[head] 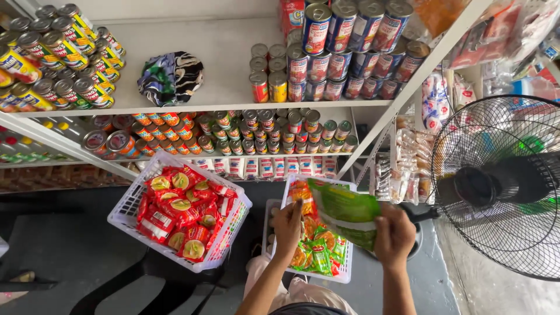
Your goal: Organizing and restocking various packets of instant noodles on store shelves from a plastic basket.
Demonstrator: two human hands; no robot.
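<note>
Green packet up, both hands on it!
Right hand point(395, 233) and left hand point(288, 224) pinch the green packet point(344, 211) between them; just below, a white basket point(347, 269) holds seemingly similar packets.

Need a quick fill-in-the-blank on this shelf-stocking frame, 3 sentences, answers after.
1. The right hand holds a ____ packet.
2. The left hand reaches into a white ____ of packets.
3. The standing fan is on the person's ____ side.

Missing words: green; basket; right
</note>
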